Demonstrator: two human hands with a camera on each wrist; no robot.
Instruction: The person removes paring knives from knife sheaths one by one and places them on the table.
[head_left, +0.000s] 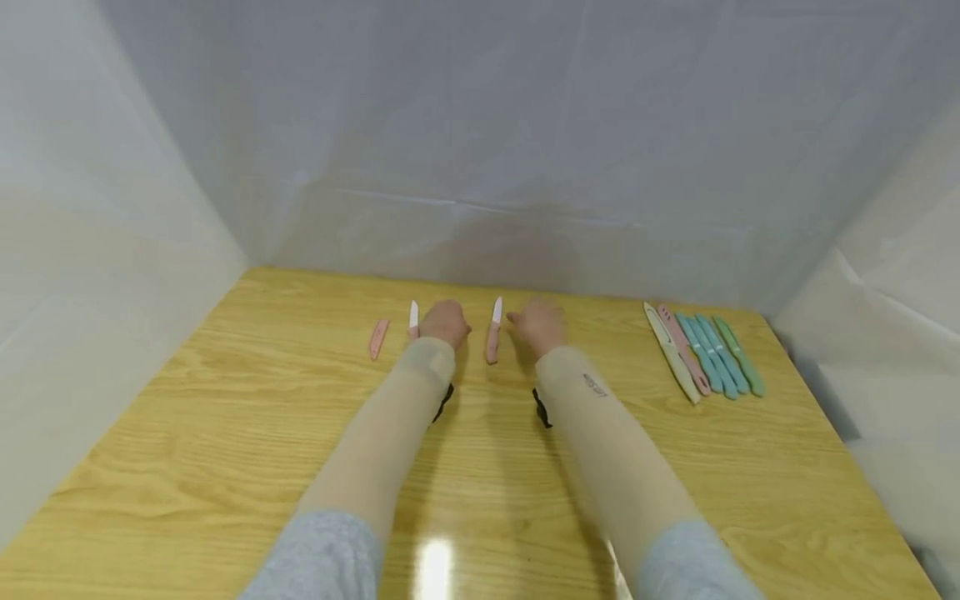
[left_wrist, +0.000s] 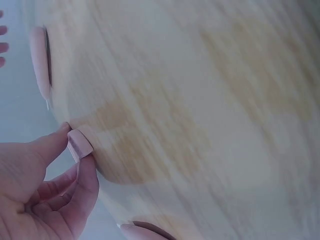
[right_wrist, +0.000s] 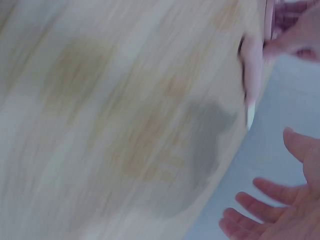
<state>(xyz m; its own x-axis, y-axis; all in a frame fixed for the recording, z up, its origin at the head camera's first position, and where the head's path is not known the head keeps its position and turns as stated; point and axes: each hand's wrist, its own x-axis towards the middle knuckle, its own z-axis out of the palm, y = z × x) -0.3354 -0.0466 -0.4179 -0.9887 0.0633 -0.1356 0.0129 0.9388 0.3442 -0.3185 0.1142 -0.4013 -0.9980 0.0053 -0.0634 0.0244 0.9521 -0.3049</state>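
Left hand (left_wrist: 45, 185) pinching pink knife handle (left_wrist: 80, 144) in wrist view, right hand (right_wrist: 272, 210) apparently spread, empty.

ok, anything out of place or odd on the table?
Mostly tidy: five sheathed knives lie in a neat row far right. Odd bits: a loose pink sheath lies alone left of the left hand, and a pink-handled knife lies bare-bladed between the hands.
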